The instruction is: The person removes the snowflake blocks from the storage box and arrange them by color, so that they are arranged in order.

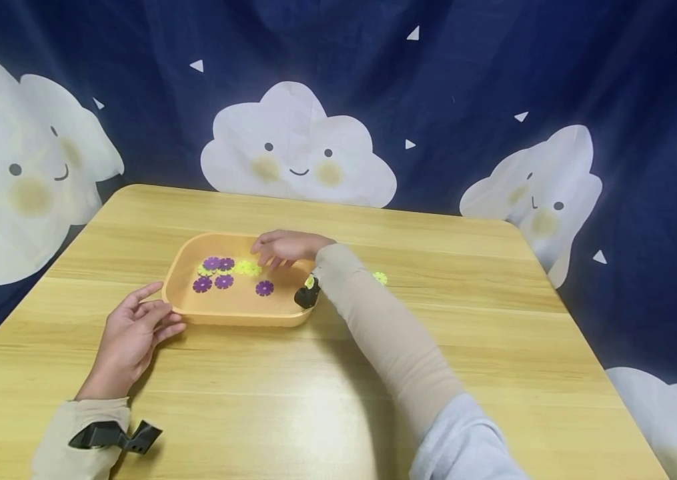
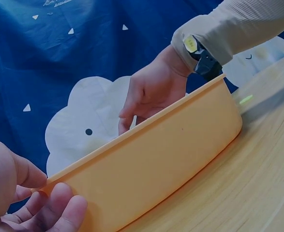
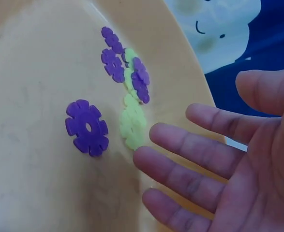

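An orange plastic tray stands on the table, holding several purple flower-shaped discs and some yellow-green ones. At its near left corner my left hand grips the rim, thumb and fingers about the edge, as the left wrist view shows. My right hand is over the tray's far right part, fingers extended and spread with nothing held. In the right wrist view its fingertips are close beside a yellow-green disc; whether they touch cannot be told. A single purple disc lies apart from the cluster.
A yellow-green disc lies on the wooden table right of the tray, partly behind my right sleeve. Black bands with wrist gear are strapped on both forearms. A dark blue curtain with cloud prints hangs behind the table.
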A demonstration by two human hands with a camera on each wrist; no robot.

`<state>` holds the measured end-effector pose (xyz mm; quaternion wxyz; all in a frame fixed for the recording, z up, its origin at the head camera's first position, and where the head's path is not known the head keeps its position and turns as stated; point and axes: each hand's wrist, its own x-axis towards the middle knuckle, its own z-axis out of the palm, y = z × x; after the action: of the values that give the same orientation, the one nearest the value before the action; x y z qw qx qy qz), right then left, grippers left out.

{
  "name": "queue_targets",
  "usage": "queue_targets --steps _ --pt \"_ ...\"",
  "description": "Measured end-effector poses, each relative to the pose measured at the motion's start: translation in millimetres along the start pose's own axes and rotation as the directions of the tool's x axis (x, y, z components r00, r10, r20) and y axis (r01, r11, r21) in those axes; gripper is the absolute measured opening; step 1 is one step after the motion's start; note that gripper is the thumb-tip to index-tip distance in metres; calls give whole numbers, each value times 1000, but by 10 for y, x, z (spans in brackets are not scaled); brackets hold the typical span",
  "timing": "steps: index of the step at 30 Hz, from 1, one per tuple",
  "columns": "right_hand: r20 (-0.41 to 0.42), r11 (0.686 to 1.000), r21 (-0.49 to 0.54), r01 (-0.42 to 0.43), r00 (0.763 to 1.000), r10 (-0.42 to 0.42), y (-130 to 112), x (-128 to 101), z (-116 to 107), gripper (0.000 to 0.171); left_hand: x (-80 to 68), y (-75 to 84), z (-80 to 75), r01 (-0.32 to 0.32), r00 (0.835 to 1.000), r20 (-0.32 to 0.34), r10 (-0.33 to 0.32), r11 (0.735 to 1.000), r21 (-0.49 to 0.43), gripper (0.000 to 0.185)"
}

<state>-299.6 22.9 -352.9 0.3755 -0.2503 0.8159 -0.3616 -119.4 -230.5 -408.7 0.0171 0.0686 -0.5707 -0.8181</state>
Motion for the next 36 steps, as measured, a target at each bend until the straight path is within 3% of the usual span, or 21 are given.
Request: queue_targets --steps 7,17,26,34,36 --pt "19 999 4 -46 999 45 -18 86 22 43 0 -2 -2 3 1000 -2 -3 1000 0 40" --pt "48 998 -63 -22 999 25 62 173 47 41 -5 6 8 10 1000 -7 -10 1000 11 40" --pt "24 999 -48 -4 1000 5 102 220 56 32 -5 7 -2 11 1000 -4 -11 1000 2 41" --pt "69 977 -214 23 998 -8 81 235 98 34 -4 4 -7 10 1000 -3 -10 1000 1 42" --pt "49 956 -294 18 999 -3 67 227 107 36 -3 4 -2 9 1000 -3 -9 1000 6 41"
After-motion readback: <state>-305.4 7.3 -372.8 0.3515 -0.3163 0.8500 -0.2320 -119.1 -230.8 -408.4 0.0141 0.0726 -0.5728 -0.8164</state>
